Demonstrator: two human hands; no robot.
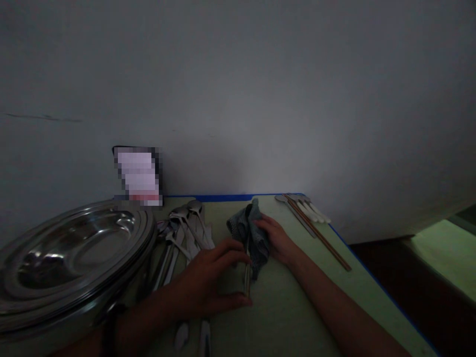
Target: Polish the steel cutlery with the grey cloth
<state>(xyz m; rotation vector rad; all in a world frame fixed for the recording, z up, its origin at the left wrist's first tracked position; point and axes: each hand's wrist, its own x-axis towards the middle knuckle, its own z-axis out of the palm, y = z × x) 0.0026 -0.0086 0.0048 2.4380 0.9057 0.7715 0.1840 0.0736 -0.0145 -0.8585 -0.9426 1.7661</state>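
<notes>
Near the middle of the table, my right hand is closed on a grey-blue checked cloth, which is bunched around the upper part of a piece of metal cutlery. The slim handle of that cutlery points down toward me. My left hand has its fingers and thumb on this handle, the thumb at its lower end. Folds of cloth hide most of the cutlery's head, so I cannot tell its kind for certain. Just left of my left hand lies a loose pile of metal spoons and other cutlery.
Large shiny metal dishes are stacked at the left. A phone-like device with a blurred screen leans against the wall. Along the table's right side lie wooden chopsticks, a metal spoon and several white-handled spoons.
</notes>
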